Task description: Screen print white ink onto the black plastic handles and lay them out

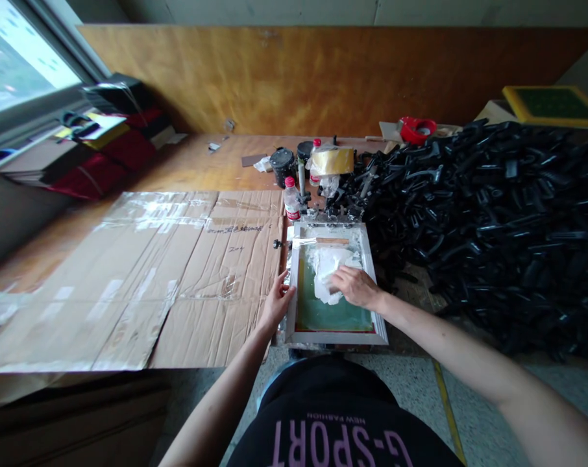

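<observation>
Right hand [355, 285] gripping crumpled white sheet [325, 264], left hand [277, 303] at frame [333, 338], hold unclear, cardboard [206, 266] left of grip, black heap [493, 220] right, wooden bench [191, 165] beyond, window [24, 61] far left

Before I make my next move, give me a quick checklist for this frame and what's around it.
1. Left hand at the frame's left edge: ok.
2. Right hand with its fingers on the white wad: ok.
3. Wooden-handled tool off the frame: not ok, it lies across the left side.
4. Nearer bottle capped: ok, red cap on.
5. Frame's underside: cannot tell, hidden.
</observation>
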{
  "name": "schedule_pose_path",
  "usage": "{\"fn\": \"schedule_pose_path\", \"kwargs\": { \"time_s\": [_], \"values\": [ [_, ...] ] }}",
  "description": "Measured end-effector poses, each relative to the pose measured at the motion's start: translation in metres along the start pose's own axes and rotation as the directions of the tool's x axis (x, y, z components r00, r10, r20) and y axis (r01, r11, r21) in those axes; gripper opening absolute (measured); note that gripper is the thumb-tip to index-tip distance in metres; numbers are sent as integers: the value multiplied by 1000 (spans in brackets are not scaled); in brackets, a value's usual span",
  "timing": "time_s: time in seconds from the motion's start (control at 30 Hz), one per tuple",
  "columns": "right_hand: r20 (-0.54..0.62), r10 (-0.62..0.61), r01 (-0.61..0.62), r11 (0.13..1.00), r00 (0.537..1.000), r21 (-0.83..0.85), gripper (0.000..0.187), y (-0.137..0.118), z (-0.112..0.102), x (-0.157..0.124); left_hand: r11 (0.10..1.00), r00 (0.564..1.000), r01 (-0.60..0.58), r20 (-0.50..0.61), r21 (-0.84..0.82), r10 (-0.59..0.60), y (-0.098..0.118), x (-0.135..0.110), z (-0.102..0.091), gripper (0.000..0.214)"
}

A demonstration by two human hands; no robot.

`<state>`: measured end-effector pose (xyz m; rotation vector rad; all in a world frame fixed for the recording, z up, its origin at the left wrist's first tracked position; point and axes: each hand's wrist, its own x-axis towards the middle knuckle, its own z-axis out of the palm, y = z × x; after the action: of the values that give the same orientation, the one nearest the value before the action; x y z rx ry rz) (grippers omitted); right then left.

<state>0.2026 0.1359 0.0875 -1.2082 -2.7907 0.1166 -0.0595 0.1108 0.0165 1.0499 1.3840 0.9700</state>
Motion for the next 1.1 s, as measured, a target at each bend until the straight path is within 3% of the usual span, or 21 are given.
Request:
{"fn": "schedule_pose_path", "kwargs": {
  "time_s": [0.07,0.13,0.27,0.4,0.47,0.53,0.63,0.7,0.8,0.83,0.87,0.9,0.97,1.03,1.1],
  "values": [
    [28,-142,141,989,989,36,19,-2,-5,-13,1000,1000,16,-10,5,-16,-1,0,0,68],
    [56,-181,177,981,982,79,15,0,-11,-15,999,999,32,-11,6,-32,0,-1,1,68],
    [-27,-35,36,999,999,32,17,-3,-6,-11,999,999,34,-6,-3,-34,4,-2,2,68],
    [-46,-65,66,997,997,28,19,-15,6,-20,999,999,36,12,-8,-35,7,-3,3,69],
    [-49,-18,22,996,999,89,14,-15,0,-15,999,999,40,8,-16,-40,10,-5,3,69],
    [-97,116,-101,984,988,149,17,-7,-14,4,999,999,44,7,-23,-44,18,-8,1,72],
    [-168,345,-317,933,924,169,49,22,-45,39,997,999,49,19,-51,-48,40,-15,-3,73],
    [-214,475,-454,880,854,143,62,51,-66,47,994,999,43,16,-103,-42,61,-18,-6,65],
    [-363,633,-638,760,684,123,47,93,-83,26,986,1000,-4,0,-164,4,98,-13,-5,57],
    [-391,652,-677,730,650,93,39,103,-81,14,980,999,-50,-12,-191,48,111,-8,-3,56],
    [-392,649,-692,721,652,41,37,108,-76,1,969,994,-112,-27,-222,109,123,-2,-1,56],
    [-366,630,-684,730,685,-22,41,108,-67,-10,950,984,-179,-44,-255,174,136,6,2,54],
    [-260,561,-602,790,786,-113,46,95,-39,-25,909,958,-286,-64,-302,280,159,21,8,51],
    [-160,492,-510,854,856,-100,42,71,-7,-29,895,949,-315,-76,-317,307,174,31,15,50],
    [-73,474,-477,878,878,-46,31,43,19,-25,885,949,-314,-143,-344,281,174,29,23,49]
  ]
}}
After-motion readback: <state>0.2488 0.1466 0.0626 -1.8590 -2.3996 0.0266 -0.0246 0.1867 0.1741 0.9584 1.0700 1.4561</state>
